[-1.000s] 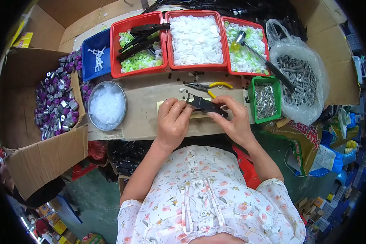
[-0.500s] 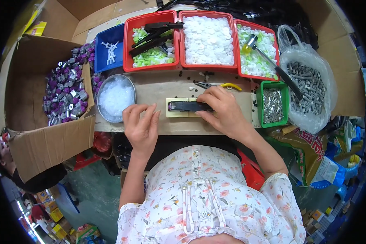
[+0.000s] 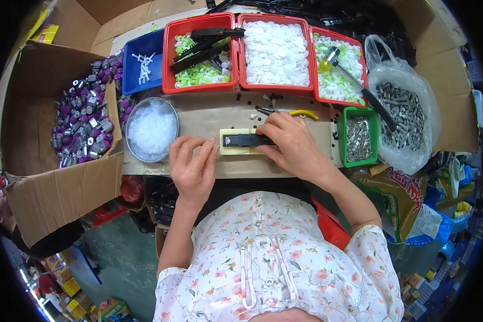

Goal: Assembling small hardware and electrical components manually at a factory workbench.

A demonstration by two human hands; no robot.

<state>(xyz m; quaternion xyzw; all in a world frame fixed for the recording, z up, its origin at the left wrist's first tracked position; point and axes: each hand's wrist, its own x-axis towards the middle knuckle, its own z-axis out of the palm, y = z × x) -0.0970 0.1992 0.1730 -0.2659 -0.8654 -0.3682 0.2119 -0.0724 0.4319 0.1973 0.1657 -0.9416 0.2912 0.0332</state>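
The right hand (image 3: pixel 292 144), at three o'clock, steadies the long black plastic housing (image 3: pixel 244 140) on the cream rectangular block (image 3: pixel 236 151), apparently preventing shift. Left hand (image 3: pixel 192 170), eight o'clock: fingertips narrow; contents cannot be told.

Toward twelve o'clock we have a worktable (image 3: pixel 209 115) with a pale brown top, and a cardboard wall (image 3: pixel 448 102) stands between two and three o'clock. We see a green floor (image 3: pixel 123 263) between seven and eight o'clock, a bright strip of light (image 3: pixel 33 294) farther out at eight, and small boxes (image 3: pixel 414 280) near four.
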